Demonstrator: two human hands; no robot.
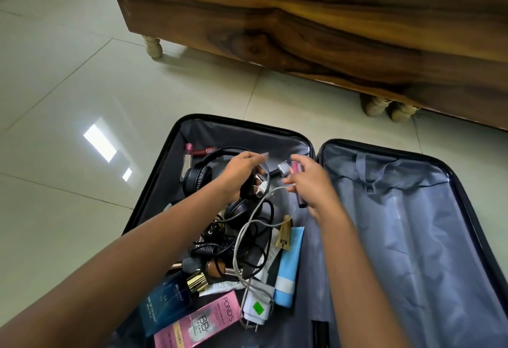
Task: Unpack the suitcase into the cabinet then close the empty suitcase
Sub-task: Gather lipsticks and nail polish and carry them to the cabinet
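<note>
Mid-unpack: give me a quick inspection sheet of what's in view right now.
Surface: glossy tiled floor; suitcase lies open on it.
Job's things: left half holds headphones, blue perfume box, pink Pond's box, blue tube, white charger; right half shows bare lining.
Clutter: nothing seen outside the suitcase.
Hands: left hand grips small capped items; right hand grips a pink tube.
Cables: white cable runs from the charger toward the right hand, tangled with black cable.
Surroundings: wooden furniture on turned legs.
</note>
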